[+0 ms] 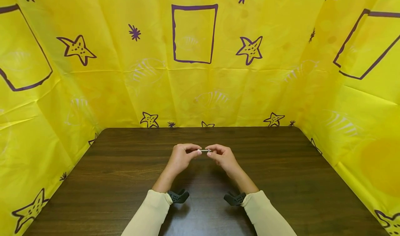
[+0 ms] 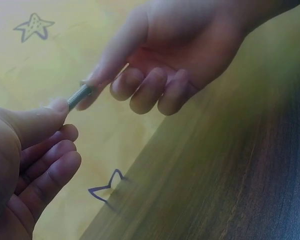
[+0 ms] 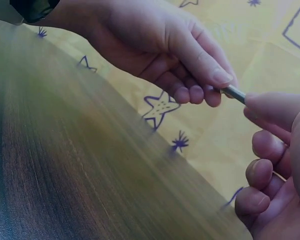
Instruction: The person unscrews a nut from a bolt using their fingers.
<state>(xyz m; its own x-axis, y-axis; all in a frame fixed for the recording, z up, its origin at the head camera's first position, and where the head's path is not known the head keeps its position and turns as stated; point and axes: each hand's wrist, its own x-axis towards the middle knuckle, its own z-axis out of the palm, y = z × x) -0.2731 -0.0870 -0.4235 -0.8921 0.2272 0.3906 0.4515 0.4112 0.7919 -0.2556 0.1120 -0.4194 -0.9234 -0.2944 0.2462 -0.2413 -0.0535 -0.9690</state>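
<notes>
A slim silver bolt (image 1: pixel 204 150) is held level between both hands, above the table. My left hand (image 1: pixel 181 158) pinches its left end between thumb and fingertips. Thumb and index finger of my right hand (image 1: pixel 225 158) pinch the other end, where a small wider piece like a nut (image 1: pixel 209 150) shows. In the left wrist view, screw threads run along the bare stretch of the bolt (image 2: pixel 79 97). From the right wrist, the bolt (image 3: pixel 234 93) shows as a short smooth-looking shaft, its ends hidden by the fingertips. The other fingers of both hands curl loosely.
A dark wood-grain table (image 1: pixel 125 180) lies beneath the hands. Yellow cloth (image 1: pixel 193 90) printed with starfish and fish hangs behind it and along both sides. Dark bands (image 1: pixel 178 196) sit at both wrists, by the pale sleeves (image 1: pixel 147 211).
</notes>
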